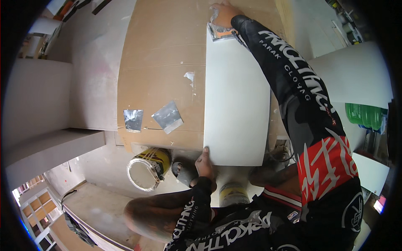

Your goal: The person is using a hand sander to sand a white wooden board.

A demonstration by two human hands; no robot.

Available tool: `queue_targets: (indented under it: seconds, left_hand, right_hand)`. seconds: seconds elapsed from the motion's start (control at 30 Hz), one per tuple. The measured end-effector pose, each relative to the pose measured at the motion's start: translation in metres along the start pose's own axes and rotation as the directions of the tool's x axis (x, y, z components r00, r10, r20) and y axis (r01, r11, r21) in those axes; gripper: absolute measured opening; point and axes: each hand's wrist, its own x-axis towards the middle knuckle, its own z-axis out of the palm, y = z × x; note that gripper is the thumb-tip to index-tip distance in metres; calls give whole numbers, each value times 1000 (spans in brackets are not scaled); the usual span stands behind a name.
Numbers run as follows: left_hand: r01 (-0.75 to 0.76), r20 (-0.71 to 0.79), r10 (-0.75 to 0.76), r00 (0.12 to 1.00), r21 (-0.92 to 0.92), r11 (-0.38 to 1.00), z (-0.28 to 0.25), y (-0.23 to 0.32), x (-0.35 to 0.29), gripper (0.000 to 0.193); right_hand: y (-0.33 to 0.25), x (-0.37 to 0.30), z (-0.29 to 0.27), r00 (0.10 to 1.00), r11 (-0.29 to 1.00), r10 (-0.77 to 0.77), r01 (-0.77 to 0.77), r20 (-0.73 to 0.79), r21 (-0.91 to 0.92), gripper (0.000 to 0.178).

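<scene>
A long white panel (236, 104) lies on the cardboard-covered work surface (163, 46). My right arm reaches to its far end, where my right hand (224, 16) is closed over a dusty orange and grey sander (222, 32) with a flat rectangular base. The sander rests on the panel's far left corner; its top is partly hidden by the hand. At the near left corner, my left hand (204, 165) grips the panel's edge, thumb up along the side and fingers mostly hidden below. Two grey square sheets, one upright (133, 120) and one tilted (168, 117), lie left of the panel.
A yellow and black bucket (150, 167) with a whitish lid stands on the floor left of my left hand. Another bucket (233, 194) is between my legs. Green plastic bottles (364, 116) stand at the right. A pale ledge (54, 152) juts in from the left.
</scene>
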Motion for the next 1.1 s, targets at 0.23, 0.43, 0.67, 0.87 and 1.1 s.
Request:
queue_targets:
  seconds: [0.23,0.43,0.67,0.87,1.1]
  left_hand:
    - [-24,-21,25,999,31,999,0,-4,7,54]
    - [-49,-49,53,997,79,996,-1,-9,15,57]
    - [-20,-53,17,998,-49,999,7,-4,6,65]
    - [7,40,-5,999,-52,999,2,-4,6,78]
    - [12,5,-12,1000,-62,998,-2,-15,19,82]
  right_hand:
    - [-21,-115,16,984,997,-75,76,-164,2,63]
    - [-54,-240,20,992,987,-98,107,-81,120,60]
    - [-85,-398,36,982,962,-162,180,-101,207,54]
    - [-96,-492,37,995,973,-82,93,-59,212,57]
    - [-39,-415,32,984,966,106,-69,-141,250,58]
